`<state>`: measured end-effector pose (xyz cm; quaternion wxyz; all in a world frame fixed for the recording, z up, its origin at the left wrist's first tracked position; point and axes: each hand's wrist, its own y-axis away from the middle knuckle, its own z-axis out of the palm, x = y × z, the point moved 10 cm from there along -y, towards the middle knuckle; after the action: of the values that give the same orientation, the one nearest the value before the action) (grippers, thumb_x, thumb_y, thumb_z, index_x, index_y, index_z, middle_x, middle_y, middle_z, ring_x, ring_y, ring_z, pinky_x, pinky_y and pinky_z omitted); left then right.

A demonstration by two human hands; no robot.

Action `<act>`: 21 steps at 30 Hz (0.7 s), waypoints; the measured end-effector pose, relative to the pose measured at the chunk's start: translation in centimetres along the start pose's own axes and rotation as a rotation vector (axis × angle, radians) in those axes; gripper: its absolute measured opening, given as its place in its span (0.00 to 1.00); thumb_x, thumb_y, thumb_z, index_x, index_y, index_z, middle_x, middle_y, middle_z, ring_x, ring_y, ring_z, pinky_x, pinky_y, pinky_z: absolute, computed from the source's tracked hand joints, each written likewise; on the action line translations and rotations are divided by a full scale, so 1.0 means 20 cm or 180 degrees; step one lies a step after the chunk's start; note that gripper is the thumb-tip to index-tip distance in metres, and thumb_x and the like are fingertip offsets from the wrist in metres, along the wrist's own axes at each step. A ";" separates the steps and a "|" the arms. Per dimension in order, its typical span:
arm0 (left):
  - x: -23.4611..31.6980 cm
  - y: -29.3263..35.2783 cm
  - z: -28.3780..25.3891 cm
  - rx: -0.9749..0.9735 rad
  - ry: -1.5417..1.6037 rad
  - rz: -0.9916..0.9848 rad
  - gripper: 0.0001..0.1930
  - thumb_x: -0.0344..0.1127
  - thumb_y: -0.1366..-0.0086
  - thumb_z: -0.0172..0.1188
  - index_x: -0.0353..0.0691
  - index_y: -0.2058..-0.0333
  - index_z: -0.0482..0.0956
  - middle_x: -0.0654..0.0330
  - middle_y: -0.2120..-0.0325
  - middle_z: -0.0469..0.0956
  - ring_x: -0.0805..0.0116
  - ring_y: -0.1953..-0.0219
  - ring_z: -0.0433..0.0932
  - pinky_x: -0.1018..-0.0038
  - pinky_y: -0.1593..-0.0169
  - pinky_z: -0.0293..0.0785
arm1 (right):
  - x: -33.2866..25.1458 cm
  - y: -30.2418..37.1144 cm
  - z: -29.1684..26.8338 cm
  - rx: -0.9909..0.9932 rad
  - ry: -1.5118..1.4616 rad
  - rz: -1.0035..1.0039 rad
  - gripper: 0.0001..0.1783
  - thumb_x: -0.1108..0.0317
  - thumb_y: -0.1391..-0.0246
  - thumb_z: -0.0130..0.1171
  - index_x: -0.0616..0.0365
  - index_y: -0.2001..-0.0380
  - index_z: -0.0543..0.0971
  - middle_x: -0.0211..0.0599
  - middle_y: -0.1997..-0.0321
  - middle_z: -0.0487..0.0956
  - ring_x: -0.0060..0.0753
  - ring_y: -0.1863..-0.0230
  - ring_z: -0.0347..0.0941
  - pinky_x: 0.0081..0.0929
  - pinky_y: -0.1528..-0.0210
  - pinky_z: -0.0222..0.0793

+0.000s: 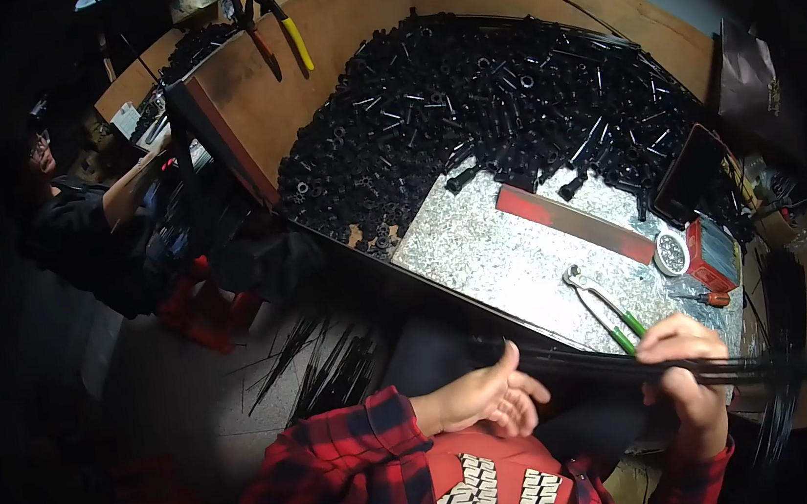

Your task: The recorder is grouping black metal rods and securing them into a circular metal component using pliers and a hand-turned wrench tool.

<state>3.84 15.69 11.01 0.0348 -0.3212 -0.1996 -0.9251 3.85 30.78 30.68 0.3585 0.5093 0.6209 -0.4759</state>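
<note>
My right hand point(690, 374) is closed around a bundle of long, thin black rods point(582, 363), held level over my lap along the table's near edge. The rods are blurred, and their right end runs out past my wrist. By the bundle's left end, my left hand point(493, 398) has its thumb raised and its fingers loosely spread, with nothing in it. Just beyond my right hand, end-cutting pliers point(604, 305) with green handles lie on the speckled metal sheet point(462, 246). A red and grey flat bar point(573, 224) rests farther back.
A big heap of small black parts point(495, 95) fills the wooden-walled table. On the right are a white cup point(671, 253), a red box point(712, 259), an orange-handled screwdriver point(708, 299) and a phone point(688, 173). Loose rods point(322, 364) lie low at left. Another person point(90, 216) sits far left.
</note>
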 end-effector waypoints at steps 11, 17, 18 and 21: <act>0.92 0.27 0.30 0.0855 -0.2110 0.3042 0.30 0.42 0.38 0.62 0.36 0.45 0.58 0.61 0.63 0.70 0.77 0.60 0.71 0.79 0.54 0.70 | 0.51 -0.02 0.70 -0.1570 0.0333 0.0625 0.14 0.63 0.48 0.64 0.65 0.74 0.76 0.32 0.84 0.74 0.21 0.85 0.69 0.22 0.82 0.64; 1.07 0.25 0.37 0.0279 -0.1187 0.3206 0.24 0.28 0.43 0.66 0.38 0.51 0.63 0.63 0.67 0.69 0.78 0.67 0.72 0.81 0.63 0.74 | 0.63 0.00 0.71 -0.1733 0.0624 0.0897 0.16 0.60 0.48 0.64 0.64 0.71 0.76 0.31 0.84 0.73 0.21 0.84 0.72 0.21 0.83 0.66; 1.08 0.25 0.39 0.0313 -0.1347 0.3238 0.24 0.26 0.45 0.67 0.39 0.53 0.65 0.64 0.68 0.69 0.78 0.66 0.73 0.81 0.62 0.75 | 0.63 0.02 0.72 -0.1837 0.0537 0.0949 0.17 0.59 0.48 0.64 0.64 0.70 0.76 0.32 0.81 0.74 0.21 0.84 0.72 0.21 0.83 0.66; 1.07 0.21 0.46 0.0131 -0.1531 0.2766 0.19 0.23 0.47 0.67 0.37 0.58 0.70 0.63 0.67 0.72 0.76 0.62 0.77 0.78 0.58 0.76 | 0.63 0.03 0.69 -0.2119 0.0441 0.1478 0.19 0.57 0.50 0.66 0.64 0.66 0.76 0.37 0.72 0.76 0.25 0.78 0.75 0.24 0.77 0.70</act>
<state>-7.02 16.82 32.02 0.3764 -0.5783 -0.0679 -0.7206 1.14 21.22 14.80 0.5589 0.5230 0.6322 -0.1201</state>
